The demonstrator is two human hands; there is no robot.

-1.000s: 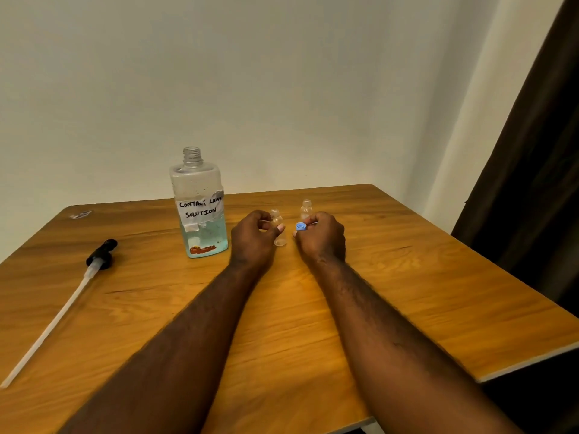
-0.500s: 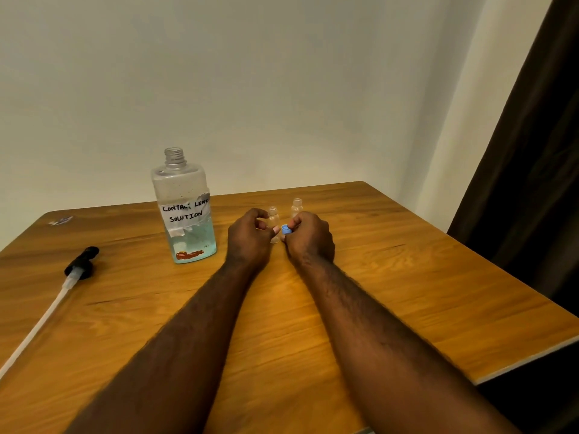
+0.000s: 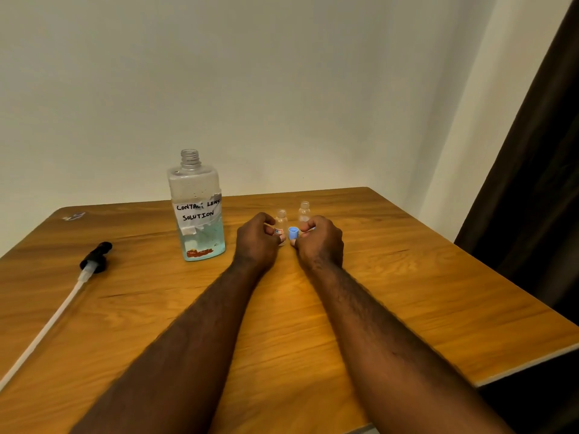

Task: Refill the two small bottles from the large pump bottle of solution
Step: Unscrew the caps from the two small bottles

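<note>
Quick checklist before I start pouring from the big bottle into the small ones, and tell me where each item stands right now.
1. Pump off the large bottle: ok. Its neck is open, and the pump lies apart to its left.
2. Solution left in the large bottle: ok. Blue liquid fills its lower part.
3. First small bottle uncapped: ok. The mouth is open and the left hand holds it.
4. Second small bottle uncapped and upright: ok.
5. Right hand free to lift the large bottle: not ok. It pinches the blue cap.
6. Small bottles empty: cannot tell.
</note>
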